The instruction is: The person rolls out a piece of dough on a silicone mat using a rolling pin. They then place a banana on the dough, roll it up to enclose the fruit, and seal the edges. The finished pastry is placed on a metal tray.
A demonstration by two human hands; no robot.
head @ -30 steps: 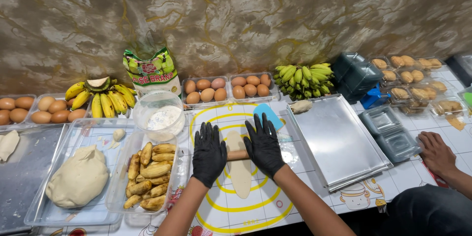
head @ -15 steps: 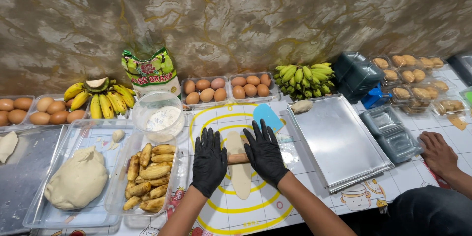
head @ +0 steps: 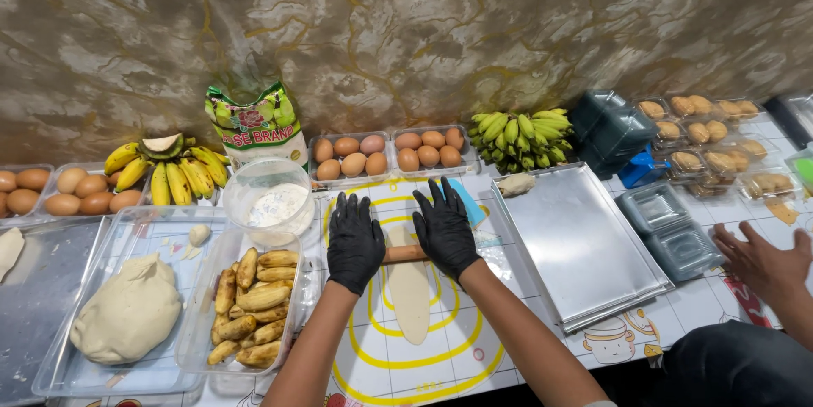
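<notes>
Both gloved hands lie flat, fingers spread, on a wooden rolling pin [head: 405,253] that sits crosswise on a white mat with yellow rings [head: 440,348]. The left hand [head: 354,240] presses on the pin's left end and the right hand [head: 445,227] on its right end; neither curls around it, the palms simply rest on top. Under and below the pin stretches a long, thin strip of pale dough [head: 412,299], lying down the middle of the mat toward the person.

Left of the mat a clear tray [head: 212,305] holds peeled bananas [head: 252,305], and beside it a larger clear tray carries a big lump of dough [head: 129,314]. A round tub of flour [head: 269,199] stands just above the bananas. Along the wall are ripe banana bunches [head: 169,171], a green and white bag [head: 257,123], cartons of brown eggs [head: 385,151] and green bananas [head: 521,136]. An empty metal tray [head: 584,254] lies right of the mat. At the far right, another person's bare hand [head: 762,259] rests on the worktop; what it touches is probably nothing, though the edge cuts it off.
</notes>
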